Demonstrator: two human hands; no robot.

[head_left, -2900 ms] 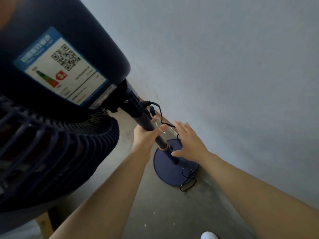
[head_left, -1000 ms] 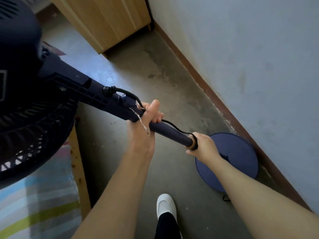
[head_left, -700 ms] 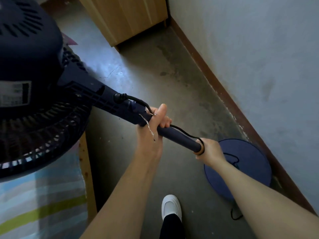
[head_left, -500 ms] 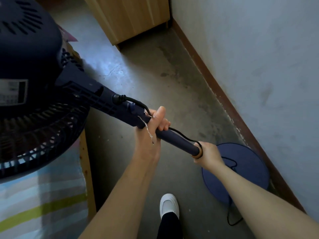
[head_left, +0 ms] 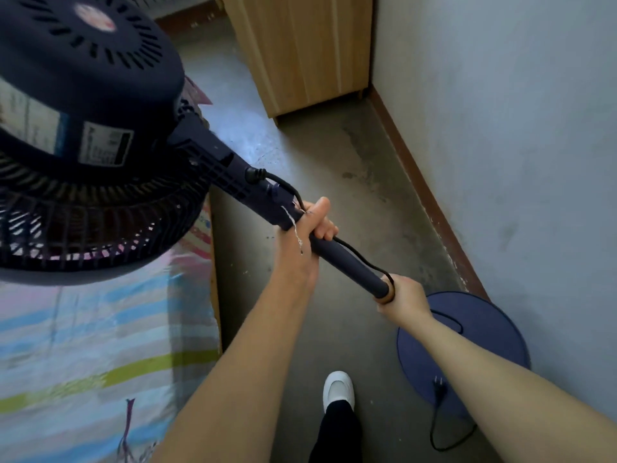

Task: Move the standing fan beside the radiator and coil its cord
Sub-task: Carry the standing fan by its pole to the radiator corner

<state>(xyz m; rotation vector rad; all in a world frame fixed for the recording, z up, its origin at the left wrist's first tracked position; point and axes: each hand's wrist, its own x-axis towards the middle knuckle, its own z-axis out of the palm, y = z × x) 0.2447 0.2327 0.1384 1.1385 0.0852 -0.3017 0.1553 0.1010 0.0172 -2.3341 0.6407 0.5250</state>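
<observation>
The dark blue standing fan is tilted across the view, its motor housing and grille [head_left: 83, 145] at the upper left and its round base [head_left: 467, 349] low on the right near the wall. My left hand [head_left: 303, 235] is wrapped around the upper pole [head_left: 347, 262]. My right hand [head_left: 402, 297] grips the pole lower down, at the orange collar. The black cord [head_left: 360, 259] runs along the pole under both hands; its plug [head_left: 440, 387] hangs by the base with a loop trailing on the floor. No radiator is in view.
A bed with a striped cover [head_left: 100, 345] fills the lower left. A wooden cabinet [head_left: 300, 51] stands at the top against the grey wall [head_left: 517, 128]. A concrete floor strip [head_left: 334, 168] runs between bed and wall. My white shoe [head_left: 338, 389] is below the hands.
Since the first frame my right hand has closed on the pole. The fan has been lifted and carried along the wall; the cabinet has come closer and the plug now dangles by the base.
</observation>
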